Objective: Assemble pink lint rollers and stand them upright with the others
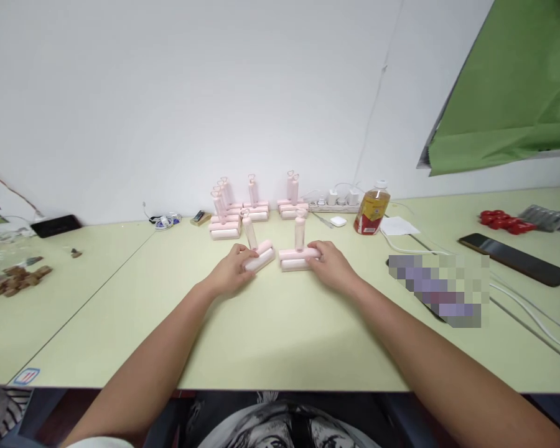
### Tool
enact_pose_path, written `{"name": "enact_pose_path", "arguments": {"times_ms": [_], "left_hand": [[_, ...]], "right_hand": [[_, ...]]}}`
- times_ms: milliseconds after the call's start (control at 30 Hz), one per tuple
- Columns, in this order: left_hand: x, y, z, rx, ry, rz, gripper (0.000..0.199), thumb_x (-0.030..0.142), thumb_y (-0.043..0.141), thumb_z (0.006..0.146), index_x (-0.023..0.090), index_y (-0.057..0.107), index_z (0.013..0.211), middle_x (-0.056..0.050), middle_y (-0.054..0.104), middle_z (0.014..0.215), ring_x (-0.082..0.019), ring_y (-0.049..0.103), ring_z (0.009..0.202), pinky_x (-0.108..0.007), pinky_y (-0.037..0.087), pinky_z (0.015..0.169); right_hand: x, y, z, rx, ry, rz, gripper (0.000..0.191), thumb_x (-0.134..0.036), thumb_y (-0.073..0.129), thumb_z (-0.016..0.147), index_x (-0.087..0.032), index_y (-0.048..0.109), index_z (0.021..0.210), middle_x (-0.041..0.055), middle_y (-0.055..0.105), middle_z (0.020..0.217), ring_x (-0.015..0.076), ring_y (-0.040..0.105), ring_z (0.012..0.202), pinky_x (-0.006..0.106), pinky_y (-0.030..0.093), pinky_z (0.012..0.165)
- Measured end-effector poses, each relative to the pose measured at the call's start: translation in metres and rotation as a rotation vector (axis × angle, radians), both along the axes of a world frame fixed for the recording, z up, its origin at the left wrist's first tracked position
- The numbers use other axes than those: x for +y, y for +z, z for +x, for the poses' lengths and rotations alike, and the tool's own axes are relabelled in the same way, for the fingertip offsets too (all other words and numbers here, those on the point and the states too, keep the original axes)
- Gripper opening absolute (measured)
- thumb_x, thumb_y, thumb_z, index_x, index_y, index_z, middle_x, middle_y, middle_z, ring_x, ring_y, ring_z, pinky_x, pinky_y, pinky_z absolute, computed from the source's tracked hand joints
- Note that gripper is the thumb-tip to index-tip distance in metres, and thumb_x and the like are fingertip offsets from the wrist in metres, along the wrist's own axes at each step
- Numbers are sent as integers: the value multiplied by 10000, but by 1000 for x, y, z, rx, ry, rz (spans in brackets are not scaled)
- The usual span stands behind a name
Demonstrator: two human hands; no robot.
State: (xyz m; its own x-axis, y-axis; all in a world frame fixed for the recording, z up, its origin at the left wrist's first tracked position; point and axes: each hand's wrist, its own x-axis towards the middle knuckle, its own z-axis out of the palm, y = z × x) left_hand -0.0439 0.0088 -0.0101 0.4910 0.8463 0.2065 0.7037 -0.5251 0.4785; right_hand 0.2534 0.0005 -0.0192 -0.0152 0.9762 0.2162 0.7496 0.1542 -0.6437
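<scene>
Two pink lint-roller-like pieces with upright handles rest on the pale green table in front of me. My left hand (234, 269) grips the end of the left pink roller (262, 254), which lies at a slant. The right pink roller (289, 259) lies nearly level, with my right hand (329, 262) closed on its right end. Heart-shaped loops top both handles. Behind them, several similar pink rollers (225, 231) stand in groups near the wall.
A drink bottle (372, 210) and a power strip (340, 208) are at the back right. Further right lie a blurred-out phone (434, 292), a dark phone (518, 258), white cables and red pieces (506, 222). Brown pieces (16, 281) and a black phone (56, 226) are left.
</scene>
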Motion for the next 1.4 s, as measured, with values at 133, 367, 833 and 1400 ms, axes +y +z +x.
{"name": "enact_pose_path", "arguments": {"times_ms": [133, 367, 833, 1400], "left_hand": [[1, 2, -2, -115, -59, 100, 462, 268, 544, 852, 220, 511, 1310, -98, 532, 1240, -232, 569, 1068, -399, 484, 941], [-9, 16, 6, -659, -184, -36, 516, 340, 701, 787, 205, 492, 1239, -87, 579, 1131, -218, 581, 1018, -344, 480, 883], [-23, 5, 41, -876, -73, -529, 731, 463, 768, 743, 242, 384, 1325, -103, 502, 1255, -179, 599, 919, -302, 516, 740], [24, -12, -9, -181, 220, 23, 581, 368, 686, 761, 221, 571, 1312, -87, 574, 1261, -290, 552, 1186, -436, 432, 1043]], "right_hand": [[7, 2, 12, 27, -147, 37, 425, -262, 567, 830, -151, 610, 1238, 160, 557, 1246, 295, 545, 1154, 422, 408, 1013], [-23, 18, -8, 460, 50, 379, 309, -364, 611, 816, -200, 601, 1078, 74, 615, 993, 198, 587, 837, 363, 494, 783], [-50, -1, -40, 978, 642, -743, 642, -456, 821, 709, -225, 485, 1205, 21, 696, 877, 100, 604, 478, 196, 434, 385], [-48, 2, -42, 915, 454, -606, 440, -344, 750, 726, -185, 540, 1078, 2, 696, 764, 92, 544, 409, 222, 442, 372]]}}
